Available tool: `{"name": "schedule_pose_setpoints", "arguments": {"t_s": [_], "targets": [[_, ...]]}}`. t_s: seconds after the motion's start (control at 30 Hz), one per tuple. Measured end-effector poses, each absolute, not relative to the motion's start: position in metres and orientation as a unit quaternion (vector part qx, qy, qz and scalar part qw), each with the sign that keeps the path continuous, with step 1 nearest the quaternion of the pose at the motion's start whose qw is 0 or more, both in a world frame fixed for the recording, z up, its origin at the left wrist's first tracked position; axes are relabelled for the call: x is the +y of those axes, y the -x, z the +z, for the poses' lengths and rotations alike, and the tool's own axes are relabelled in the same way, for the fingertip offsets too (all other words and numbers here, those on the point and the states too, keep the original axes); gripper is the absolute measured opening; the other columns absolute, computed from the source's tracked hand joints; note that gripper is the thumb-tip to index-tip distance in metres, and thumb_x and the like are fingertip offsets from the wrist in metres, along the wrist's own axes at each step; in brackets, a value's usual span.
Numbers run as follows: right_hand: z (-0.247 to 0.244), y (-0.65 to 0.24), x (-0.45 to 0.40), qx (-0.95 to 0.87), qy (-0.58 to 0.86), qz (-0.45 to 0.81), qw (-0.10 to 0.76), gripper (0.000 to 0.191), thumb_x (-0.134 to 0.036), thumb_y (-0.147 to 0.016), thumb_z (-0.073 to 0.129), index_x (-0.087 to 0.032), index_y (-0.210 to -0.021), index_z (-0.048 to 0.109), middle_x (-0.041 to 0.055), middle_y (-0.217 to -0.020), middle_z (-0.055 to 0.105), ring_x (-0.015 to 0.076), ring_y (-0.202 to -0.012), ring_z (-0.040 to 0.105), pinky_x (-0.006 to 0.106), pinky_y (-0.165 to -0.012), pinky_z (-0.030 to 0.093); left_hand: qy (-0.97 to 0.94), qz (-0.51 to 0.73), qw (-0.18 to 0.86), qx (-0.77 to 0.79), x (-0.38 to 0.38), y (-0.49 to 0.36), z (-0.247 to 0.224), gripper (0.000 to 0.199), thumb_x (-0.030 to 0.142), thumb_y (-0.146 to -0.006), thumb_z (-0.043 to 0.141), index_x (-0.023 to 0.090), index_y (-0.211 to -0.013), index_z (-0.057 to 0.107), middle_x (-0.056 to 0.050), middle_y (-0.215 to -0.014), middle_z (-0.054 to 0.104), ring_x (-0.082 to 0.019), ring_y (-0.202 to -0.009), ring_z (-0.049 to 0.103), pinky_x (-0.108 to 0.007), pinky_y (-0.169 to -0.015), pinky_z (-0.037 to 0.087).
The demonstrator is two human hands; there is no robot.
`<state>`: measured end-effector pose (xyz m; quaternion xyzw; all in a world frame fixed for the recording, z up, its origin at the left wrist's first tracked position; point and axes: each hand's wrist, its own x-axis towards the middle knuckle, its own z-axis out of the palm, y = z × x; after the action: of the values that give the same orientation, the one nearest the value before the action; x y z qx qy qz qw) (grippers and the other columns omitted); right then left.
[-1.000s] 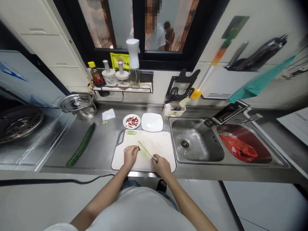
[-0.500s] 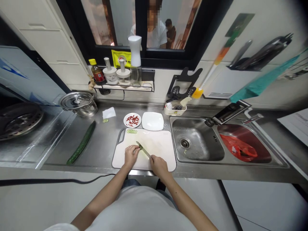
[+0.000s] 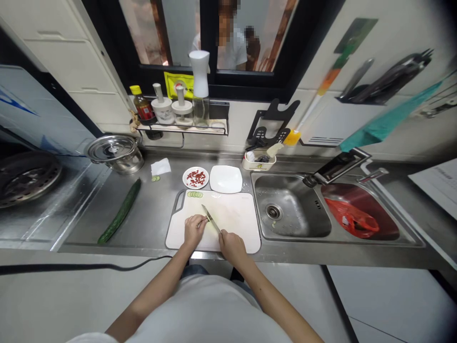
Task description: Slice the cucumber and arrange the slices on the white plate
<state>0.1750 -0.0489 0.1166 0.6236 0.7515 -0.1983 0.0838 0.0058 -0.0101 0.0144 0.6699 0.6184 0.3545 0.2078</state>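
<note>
A white cutting board (image 3: pixel 243 214) lies on the steel counter in front of me. My right hand (image 3: pixel 232 247) is closed around the handle of a knife (image 3: pixel 213 222), its blade slanting up and left across the board. Just left of the blade, my left hand (image 3: pixel 194 231) has its fingers pinched together on a small dark green piece that looks like cucumber, mostly hidden by the fingers. Several thin cucumber slices (image 3: pixel 194 194) overlap in a row at the board's upper left. A whole cucumber (image 3: pixel 120 212) rests on the counter to the left.
Behind the board stand a plate of chopped red pieces (image 3: pixel 195 177) and a white square plate (image 3: pixel 225 179). A double sink (image 3: pixel 293 209) with a red plastic bag (image 3: pixel 352 219) is at right. A lidded steel pot (image 3: pixel 116 153) and white paper (image 3: pixel 161 166) are at back left.
My right hand and the knife have shifted slightly to the left, with the blade tip a little farther up the board. My left hand stays nearly where it was.
</note>
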Motion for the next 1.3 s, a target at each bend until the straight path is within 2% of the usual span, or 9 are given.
{"name": "schedule_pose_setpoints", "arguments": {"t_s": [0.5,0.8,1.3], "targets": [[0.112,-0.168,-0.052,0.763,-0.609,-0.185,0.111,0.034,-0.022,-0.098,0.027,-0.014,-0.104,0.059,0.0131,-0.086,0.069,0.0225,-0.086,0.066,0.028,-0.069,0.043,-0.665,0.342,0.221,0.626,-0.008,-0.005,0.013,0.021,0.033,-0.088,0.052,0.022,-0.080,0.068,-0.005,-0.088,0.071,-0.018,-0.087,0.062,-0.034,-0.084,0.043],[0.109,-0.161,-0.053,0.764,-0.608,-0.180,0.114,0.030,-0.012,-0.094,0.029,-0.014,-0.101,0.058,0.0139,-0.086,0.068,0.0222,-0.088,0.066,0.028,-0.071,0.045,-0.669,0.333,0.199,0.634,-0.008,-0.004,0.017,0.019,0.027,-0.086,0.050,0.021,-0.073,0.063,-0.003,-0.079,0.068,-0.018,-0.081,0.061,-0.031,-0.076,0.042],[0.113,-0.159,-0.047,0.770,-0.600,-0.182,0.115,0.028,-0.008,-0.091,0.032,-0.014,-0.102,0.057,0.0140,-0.088,0.069,0.0224,-0.089,0.067,0.028,-0.073,0.047,-0.676,0.317,0.182,0.640,-0.007,-0.005,0.022,0.016,0.021,-0.085,0.049,0.020,-0.073,0.060,-0.004,-0.078,0.065,-0.018,-0.080,0.060,-0.030,-0.071,0.039]]}}
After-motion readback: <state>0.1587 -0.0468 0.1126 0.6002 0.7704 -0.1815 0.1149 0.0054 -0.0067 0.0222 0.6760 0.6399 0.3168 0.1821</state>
